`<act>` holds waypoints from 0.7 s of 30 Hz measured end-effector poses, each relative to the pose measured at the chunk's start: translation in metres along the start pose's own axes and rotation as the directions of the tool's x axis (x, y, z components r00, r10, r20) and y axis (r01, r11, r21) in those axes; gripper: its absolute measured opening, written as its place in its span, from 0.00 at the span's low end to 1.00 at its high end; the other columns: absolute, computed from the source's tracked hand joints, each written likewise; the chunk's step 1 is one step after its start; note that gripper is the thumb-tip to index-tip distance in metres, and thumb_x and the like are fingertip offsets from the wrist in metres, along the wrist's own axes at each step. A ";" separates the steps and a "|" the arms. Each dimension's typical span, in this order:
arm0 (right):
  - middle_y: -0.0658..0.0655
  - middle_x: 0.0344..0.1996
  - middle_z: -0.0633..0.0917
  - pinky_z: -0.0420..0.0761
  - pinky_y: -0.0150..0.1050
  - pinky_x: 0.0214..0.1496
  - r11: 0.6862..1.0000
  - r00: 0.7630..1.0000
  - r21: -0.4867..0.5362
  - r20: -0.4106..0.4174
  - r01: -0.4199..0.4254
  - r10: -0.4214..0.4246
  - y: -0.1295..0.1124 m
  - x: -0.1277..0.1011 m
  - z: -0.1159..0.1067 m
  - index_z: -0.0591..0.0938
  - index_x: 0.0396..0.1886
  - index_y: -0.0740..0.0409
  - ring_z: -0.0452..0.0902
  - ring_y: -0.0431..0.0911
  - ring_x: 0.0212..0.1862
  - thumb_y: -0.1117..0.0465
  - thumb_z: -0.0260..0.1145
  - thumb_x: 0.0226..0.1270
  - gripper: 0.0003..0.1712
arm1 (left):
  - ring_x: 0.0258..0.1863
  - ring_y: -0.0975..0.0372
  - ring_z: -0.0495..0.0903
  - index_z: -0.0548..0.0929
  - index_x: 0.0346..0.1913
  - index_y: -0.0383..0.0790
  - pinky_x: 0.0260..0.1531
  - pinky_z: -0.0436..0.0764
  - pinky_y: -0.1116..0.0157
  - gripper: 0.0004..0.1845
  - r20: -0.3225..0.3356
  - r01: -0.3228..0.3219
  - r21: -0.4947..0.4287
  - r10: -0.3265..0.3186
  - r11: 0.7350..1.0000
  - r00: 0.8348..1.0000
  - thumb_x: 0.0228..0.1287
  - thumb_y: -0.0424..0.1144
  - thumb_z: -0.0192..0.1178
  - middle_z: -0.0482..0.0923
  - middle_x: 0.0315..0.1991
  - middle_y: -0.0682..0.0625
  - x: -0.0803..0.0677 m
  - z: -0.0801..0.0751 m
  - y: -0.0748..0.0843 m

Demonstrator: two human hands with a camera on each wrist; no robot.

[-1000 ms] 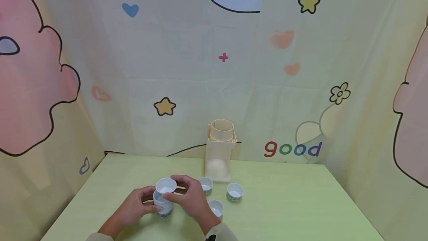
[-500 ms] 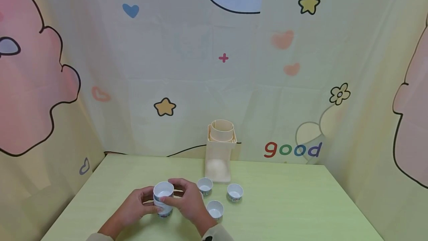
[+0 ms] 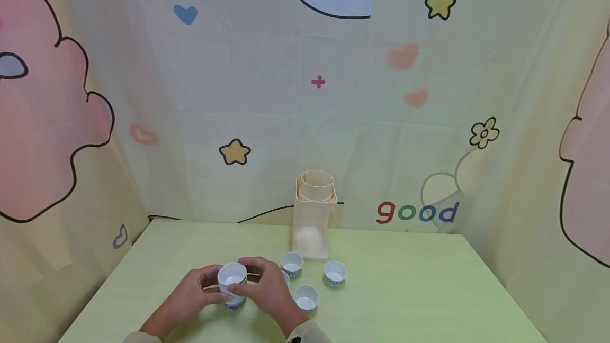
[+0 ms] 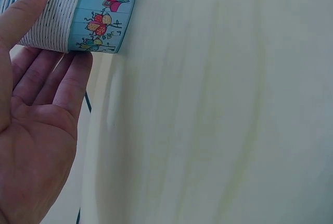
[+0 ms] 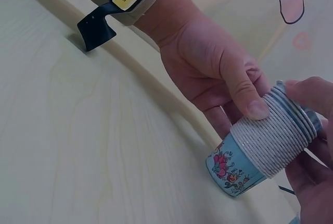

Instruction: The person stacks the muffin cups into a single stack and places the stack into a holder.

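- The left hand [image 3: 193, 294] is reaching in from the near edge of the pale green table [image 3: 429, 290], forearm angled toward the centre, palm turned inward.
- Its thumb is pressing on the ribbed side of the stack of white paper cups with a blue, flower-printed base band [image 3: 232, 286], while its fingers are lying nearly straight behind and under the stack (the left wrist view shows them barely curled), so it is gripping the stack between thumb and fingers.
- The right hand [image 3: 268, 287] is coming in from the near edge too, wrist bent, fingers curling round the top of the same stack and pinching its rim.
- The stack is standing upright on the table near the near-left part, held between both hands.
- Three small white paper cups [image 3: 306, 297] are sitting singly just right of the right hand, toward the table's middle.
- A tall cream plastic cup dispenser [image 3: 312, 216] is standing at the far edge, against the cartoon-printed backdrop cloth [image 3: 305, 94].
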State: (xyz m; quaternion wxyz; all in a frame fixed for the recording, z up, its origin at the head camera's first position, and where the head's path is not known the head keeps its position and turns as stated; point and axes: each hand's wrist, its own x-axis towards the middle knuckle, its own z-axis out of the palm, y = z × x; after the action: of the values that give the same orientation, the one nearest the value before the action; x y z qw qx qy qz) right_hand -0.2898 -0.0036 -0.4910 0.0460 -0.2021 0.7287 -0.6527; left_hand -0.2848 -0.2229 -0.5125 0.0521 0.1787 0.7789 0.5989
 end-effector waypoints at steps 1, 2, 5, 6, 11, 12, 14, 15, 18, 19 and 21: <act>0.55 0.51 0.89 0.86 0.32 0.57 1.000 1.000 -0.004 0.001 0.000 0.000 0.000 0.000 0.000 0.83 0.58 0.64 0.85 0.42 0.53 0.63 0.82 0.55 0.30 | 0.59 0.50 0.82 0.76 0.65 0.27 0.55 0.86 0.66 0.36 0.000 0.002 0.001 -0.002 1.000 1.000 0.56 0.39 0.78 0.80 0.61 0.34 0.000 0.000 0.000; 0.55 0.51 0.89 0.86 0.33 0.57 1.000 1.000 -0.008 0.002 0.000 0.000 0.000 0.000 0.000 0.83 0.58 0.64 0.85 0.42 0.53 0.63 0.82 0.55 0.30 | 0.59 0.50 0.82 0.76 0.65 0.27 0.55 0.86 0.66 0.36 0.001 0.002 0.002 -0.002 1.000 1.000 0.56 0.40 0.78 0.81 0.60 0.35 0.000 0.000 0.000; 0.55 0.51 0.89 0.86 0.36 0.59 1.000 1.000 -0.015 0.005 -0.001 0.001 -0.001 -0.001 -0.001 0.83 0.58 0.64 0.85 0.42 0.53 0.63 0.82 0.55 0.30 | 0.58 0.52 0.83 0.76 0.65 0.28 0.55 0.86 0.66 0.36 0.001 0.001 0.013 -0.001 1.000 1.000 0.57 0.40 0.77 0.81 0.60 0.35 0.000 0.000 0.000; 0.55 0.51 0.88 0.86 0.36 0.59 1.000 1.000 -0.019 0.006 -0.003 0.003 -0.001 -0.001 -0.001 0.83 0.58 0.64 0.85 0.42 0.53 0.63 0.82 0.55 0.30 | 0.58 0.53 0.83 0.76 0.65 0.28 0.55 0.86 0.66 0.36 0.001 0.000 0.016 0.000 1.000 1.000 0.57 0.40 0.77 0.81 0.60 0.35 -0.001 0.000 0.000; 0.55 0.52 0.88 0.86 0.37 0.60 0.999 1.000 -0.033 0.010 -0.012 0.012 -0.002 -0.002 -0.002 0.83 0.58 0.63 0.84 0.43 0.54 0.63 0.82 0.55 0.30 | 0.58 0.54 0.83 0.76 0.65 0.28 0.55 0.86 0.66 0.36 0.001 -0.001 0.024 0.001 1.000 1.000 0.57 0.41 0.77 0.81 0.60 0.36 -0.001 0.000 0.001; 0.55 0.52 0.88 0.86 0.37 0.60 0.999 1.000 -0.033 0.011 -0.015 0.015 -0.001 -0.002 -0.002 0.83 0.58 0.63 0.84 0.43 0.54 0.63 0.82 0.55 0.30 | 0.58 0.54 0.83 0.76 0.65 0.28 0.55 0.86 0.66 0.36 0.001 0.001 0.021 -0.001 1.000 1.000 0.57 0.41 0.77 0.81 0.60 0.36 -0.001 0.000 0.001; 0.55 0.52 0.88 0.86 0.39 0.60 0.999 1.000 -0.035 0.013 -0.019 0.020 -0.001 -0.002 -0.002 0.83 0.58 0.63 0.85 0.44 0.55 0.63 0.82 0.55 0.30 | 0.58 0.54 0.83 0.76 0.65 0.28 0.55 0.86 0.67 0.36 0.001 0.007 0.015 -0.007 1.000 1.000 0.57 0.41 0.77 0.81 0.61 0.35 -0.001 0.000 0.001; 0.55 0.52 0.88 0.86 0.40 0.60 0.999 1.000 -0.036 0.014 -0.022 0.023 -0.001 -0.002 -0.003 0.83 0.58 0.63 0.85 0.44 0.55 0.63 0.81 0.55 0.30 | 0.58 0.54 0.83 0.76 0.65 0.28 0.55 0.86 0.67 0.36 0.002 0.010 0.009 -0.010 1.000 1.000 0.57 0.40 0.77 0.81 0.61 0.35 -0.001 0.000 0.001; 0.56 0.52 0.88 0.85 0.43 0.62 0.999 1.000 -0.036 0.021 -0.021 0.022 -0.001 -0.003 -0.004 0.82 0.59 0.65 0.85 0.45 0.55 0.63 0.81 0.56 0.31 | 0.57 0.55 0.84 0.76 0.65 0.27 0.55 0.86 0.67 0.36 0.002 0.014 -0.003 -0.014 1.000 1.000 0.57 0.40 0.77 0.81 0.60 0.34 0.000 0.000 0.001; 0.56 0.52 0.88 0.85 0.43 0.62 0.999 1.000 -0.034 0.022 -0.020 0.020 -0.001 -0.004 -0.005 0.82 0.59 0.65 0.85 0.45 0.55 0.63 0.81 0.56 0.31 | 0.57 0.55 0.84 0.76 0.65 0.26 0.55 0.86 0.67 0.37 0.004 0.012 -0.008 -0.012 1.000 1.000 0.57 0.40 0.77 0.80 0.60 0.34 0.000 0.000 0.001; 0.57 0.52 0.88 0.85 0.42 0.62 0.999 1.000 -0.037 0.025 -0.012 0.013 -0.001 -0.005 -0.007 0.82 0.60 0.66 0.85 0.46 0.56 0.62 0.81 0.56 0.31 | 0.56 0.57 0.84 0.76 0.65 0.26 0.55 0.86 0.67 0.37 0.004 0.009 -0.014 -0.009 1.000 1.000 0.56 0.40 0.78 0.80 0.60 0.33 0.000 0.000 0.001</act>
State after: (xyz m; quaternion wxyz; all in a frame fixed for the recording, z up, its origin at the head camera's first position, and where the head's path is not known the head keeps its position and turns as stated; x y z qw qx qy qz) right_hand -0.2872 0.0043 -0.4898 0.0557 -0.2067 0.7410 -0.6364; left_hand -0.2845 -0.2227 -0.5118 0.0577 0.1761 0.7754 0.6036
